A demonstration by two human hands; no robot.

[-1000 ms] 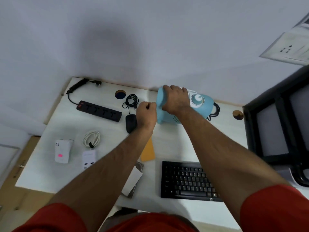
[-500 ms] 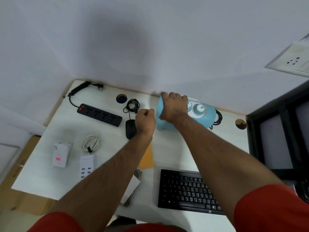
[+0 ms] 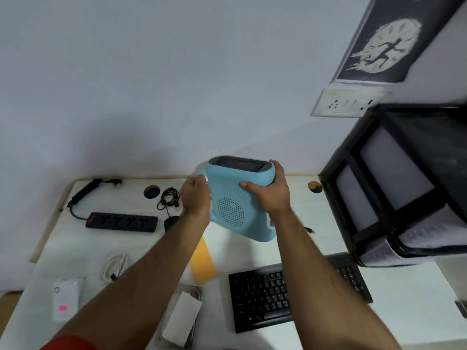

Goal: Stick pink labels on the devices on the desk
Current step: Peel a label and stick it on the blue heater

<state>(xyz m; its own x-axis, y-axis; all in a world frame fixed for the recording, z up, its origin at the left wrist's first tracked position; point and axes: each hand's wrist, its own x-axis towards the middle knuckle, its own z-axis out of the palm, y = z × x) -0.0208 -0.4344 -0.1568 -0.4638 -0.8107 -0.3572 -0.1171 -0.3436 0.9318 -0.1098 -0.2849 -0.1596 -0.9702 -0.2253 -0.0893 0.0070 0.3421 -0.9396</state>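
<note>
Here we have the blue fan heater (image 3: pixel 237 198) lifted and tilted at the 12 o'clock edge of the desk (image 3: pixel 252 251), its perforated back turned up toward us. The right hand (image 3: pixel 270 193) wraps the heater's right corner, thumb on the grille, and carries the weight. The left hand (image 3: pixel 195 198) sits curled at the heater's left edge; something small and pale shows at the fingertips, possibly a label, but we cannot tell its colour. To do this step well, we judge the right hand should steady the body while the left presses the label flat on smooth plastic, clear of the vent holes, rubbing from one end. At 8 o'clock, the white adapter (image 3: pixel 66 298) already bears a pink label (image 3: pixel 62 308).
</note>
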